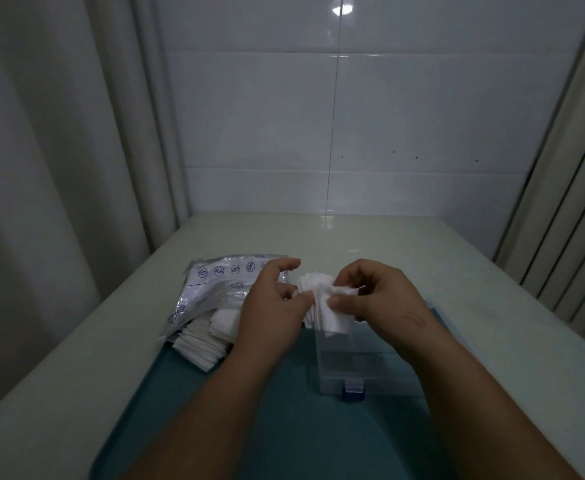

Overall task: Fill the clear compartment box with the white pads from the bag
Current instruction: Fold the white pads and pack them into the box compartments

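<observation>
Nearest the tabletop's near edge lies a teal tray [301, 427], and both bare forearms reach out over it. On the tray's right half stands the clear compartment box [357, 370], its blue latch [354, 392] facing the near edge. The right forearm covers much of the box, so its long axis cannot be determined.

Above the box's far-left corner, a stack of white pads [325, 306] is held between both hands. The pads stand on edge, long axis roughly upright, fanned out toward the box below. The right hand [381, 299] grips the stack's right side with thumb in front and curled fingers behind. The left hand [270, 306] pinches the stack's left edge with its thumb and a lower finger, and its index finger arches above, clear of the pads.

To the left, straddling the tray's far-left corner, lies the bag [215, 282], crinkled plastic with blue printed symbols. Its mouth faces the near edge and loose pads [201, 344] spill out of it.

Beyond is bare pale tabletop [457, 265], then a white tiled wall [388, 116], with a curtain at either side.
</observation>
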{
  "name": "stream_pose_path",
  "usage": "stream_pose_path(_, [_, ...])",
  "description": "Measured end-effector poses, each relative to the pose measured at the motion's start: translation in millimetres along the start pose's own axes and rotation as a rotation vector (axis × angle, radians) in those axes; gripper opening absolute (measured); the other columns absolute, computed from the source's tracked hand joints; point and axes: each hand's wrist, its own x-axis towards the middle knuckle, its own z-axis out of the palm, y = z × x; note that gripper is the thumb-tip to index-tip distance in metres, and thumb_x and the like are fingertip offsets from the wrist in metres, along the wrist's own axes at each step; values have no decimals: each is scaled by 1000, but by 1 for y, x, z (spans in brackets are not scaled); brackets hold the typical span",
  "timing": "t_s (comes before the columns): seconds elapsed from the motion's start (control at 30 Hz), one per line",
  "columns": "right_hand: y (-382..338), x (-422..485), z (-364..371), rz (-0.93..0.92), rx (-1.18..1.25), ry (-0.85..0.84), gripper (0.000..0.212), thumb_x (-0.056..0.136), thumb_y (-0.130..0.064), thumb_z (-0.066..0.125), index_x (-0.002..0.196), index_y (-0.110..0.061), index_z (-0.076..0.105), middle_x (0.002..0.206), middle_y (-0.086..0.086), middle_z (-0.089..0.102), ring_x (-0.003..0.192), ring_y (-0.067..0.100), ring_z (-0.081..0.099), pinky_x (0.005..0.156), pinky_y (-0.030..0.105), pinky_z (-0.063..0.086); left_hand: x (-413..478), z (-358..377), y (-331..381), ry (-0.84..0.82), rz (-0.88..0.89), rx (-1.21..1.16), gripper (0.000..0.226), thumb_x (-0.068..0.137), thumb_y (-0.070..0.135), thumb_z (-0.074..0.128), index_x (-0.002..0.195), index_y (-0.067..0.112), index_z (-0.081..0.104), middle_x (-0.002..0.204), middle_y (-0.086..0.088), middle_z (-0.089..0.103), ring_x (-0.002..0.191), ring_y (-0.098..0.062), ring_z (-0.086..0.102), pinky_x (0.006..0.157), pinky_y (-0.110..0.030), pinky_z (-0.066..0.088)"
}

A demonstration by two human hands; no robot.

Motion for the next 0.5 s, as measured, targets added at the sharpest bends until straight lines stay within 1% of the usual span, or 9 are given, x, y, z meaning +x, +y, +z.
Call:
stream_pose_path(0.07, [1, 1, 0, 10, 13, -2, 12, 79, -15, 75, 82, -22, 64, 88, -3, 67, 83, 16, 65, 72, 29, 57, -1, 0, 1, -6, -9, -22, 40, 83, 8, 66, 113, 34, 58, 85, -14, 71, 79, -28, 69, 72, -43, 57])
stream_pose_path(0.17, [1, 0, 0, 39, 56, -25, 13, 80, -13, 73, 86, -23, 67, 92, -3, 67, 87, 17, 65, 78, 32, 57, -2, 1, 2, -9, -9, -60, 36, 85, 9, 65, 111, 34, 59, 86, -13, 70, 80, -28, 69, 72, -46, 58])
stream_pose_path(0.23, [0, -1, 1, 52, 68, -29, 14, 81, -11, 72, 85, -24, 67, 92, -5, 66, 88, 16, 63, 79, 32, 56, -2, 1, 2, -10, 4, -68, 38, 85, 7, 65, 110, 35, 59, 89, -12, 69, 78, -25, 68, 68, -42, 57])
stream_pose_path(0.3, [-1, -1, 0, 66, 97, -29, 13, 82, -9, 69, 85, -21, 67, 92, -3, 67, 88, 18, 63, 79, 34, 56, -3, 1, 3, -16, 20, -66, 41, 84, 4, 64, 110, 35, 59, 89, -10, 69, 74, -19, 67, 64, -37, 56])
stream_pose_path(0.33, [-1, -2, -1, 77, 116, -32, 11, 83, -8, 68, 86, -18, 67, 92, -1, 67, 88, 19, 64, 78, 34, 56, -3, 1, 4, -18, 23, -61, 41, 84, 3, 63, 111, 35, 59, 89, -8, 69, 74, -19, 67, 64, -36, 56])
stream_pose_path(0.43, [-3, -2, -3, 126, 185, -25, 8, 85, -6, 64, 88, -13, 64, 92, 6, 68, 87, 24, 66, 76, 36, 58, -3, 0, 3, -14, 16, -43, 43, 84, 2, 62, 112, 34, 59, 91, -7, 68, 81, -26, 68, 65, -39, 56])
stream_pose_path(0.5, [-4, -2, -4, 131, 206, 3, 10, 85, -5, 65, 90, -13, 64, 93, 7, 68, 87, 24, 66, 71, 33, 57, -2, 0, 2, -11, 18, -24, 44, 83, 2, 62, 112, 35, 58, 93, -7, 68, 81, -28, 67, 64, -40, 56])
